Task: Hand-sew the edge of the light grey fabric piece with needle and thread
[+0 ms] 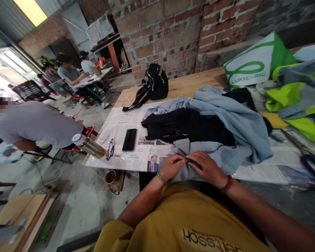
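1. Nearest is the mustard-yellow shirt with dark letters [173, 217], worn by the person who sits at the table edge.
2. The left hand [171, 166], with a green bracelet at its wrist, has its thumb and forefinger pressed together on the edge of a light grey-blue cloth garment [254, 143].
3. The right hand [208, 168], with a red beaded bracelet, has its fingers curled around a slim dark object [195, 163]; its tip is beside the left fingertips, and its kind I cannot tell.
4. The grey-blue garment lies in loose folds on the newspaper sheets [118, 122] that cover the wooden table, with its front part between both hands.
5. On this garment rests a black cloth piece [189, 126], crumpled lengthwise.
6. To the left lie a black smartphone [129, 140] and a clear bottle with a pale lid [90, 145]; to the right, large scissors with dark blue handles [313, 166].
7. Farther back stand a small black bag with a strap [159, 84] and a green-and-white bag [254, 64], near a yellow-green and grey cloth heap [304, 91].
8. Beyond are a seated co-worker in a pale grey shirt [39, 122] and a red brick wall [160, 45].
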{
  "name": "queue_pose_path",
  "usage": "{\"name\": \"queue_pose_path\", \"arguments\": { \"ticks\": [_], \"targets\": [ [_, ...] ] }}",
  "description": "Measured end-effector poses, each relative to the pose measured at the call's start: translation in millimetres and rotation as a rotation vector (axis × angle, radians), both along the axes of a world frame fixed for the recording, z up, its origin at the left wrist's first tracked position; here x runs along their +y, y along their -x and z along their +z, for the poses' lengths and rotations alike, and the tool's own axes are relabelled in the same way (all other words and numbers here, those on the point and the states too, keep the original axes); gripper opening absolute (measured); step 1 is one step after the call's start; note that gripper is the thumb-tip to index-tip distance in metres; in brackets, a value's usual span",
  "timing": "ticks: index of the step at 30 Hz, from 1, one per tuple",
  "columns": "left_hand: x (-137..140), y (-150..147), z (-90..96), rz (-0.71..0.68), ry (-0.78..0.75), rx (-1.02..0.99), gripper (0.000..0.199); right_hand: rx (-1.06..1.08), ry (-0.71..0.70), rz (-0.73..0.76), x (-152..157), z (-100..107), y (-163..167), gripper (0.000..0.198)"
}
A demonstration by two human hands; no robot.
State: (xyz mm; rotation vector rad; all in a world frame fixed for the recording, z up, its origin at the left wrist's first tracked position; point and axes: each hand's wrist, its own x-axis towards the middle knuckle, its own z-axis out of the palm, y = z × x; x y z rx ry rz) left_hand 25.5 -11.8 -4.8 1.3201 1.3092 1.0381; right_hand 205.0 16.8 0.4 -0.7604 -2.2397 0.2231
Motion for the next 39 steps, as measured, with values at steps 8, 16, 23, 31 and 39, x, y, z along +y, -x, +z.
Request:
{"name": "queue_pose_path", "arguments": {
  "ticks": [8,16,23,31,39],
  "targets": [
    [0.6,1.2,-2.8,-0.014,0.004,0.012,0.011,0.028,0.02,-0.033,-3.3,-10.1,9.3,0.017],
    [0.5,0.8,-3.2,-0.006,-0.034,0.051,0.013,0.056,0.06,-0.031,-5.3,-11.5,9.2,0.014],
    [0.0,0.4,-4.2,0.002,-0.054,0.029,0.016,0.129,0.187,-0.093,-7.0,-10.7,12.1,0.014],
    [-0.3,-1.4,-6.6,-0.028,-0.081,0.041,0.019,0.225,0.363,-0.197,-10.2,-0.3,11.0,0.017],
    [-1.5,-2.1,-1.0,-0.058,-0.092,0.099,0.017,0.281,0.37,-0.215,-13.1,4.8,12.2,0.015]
  ]
}}
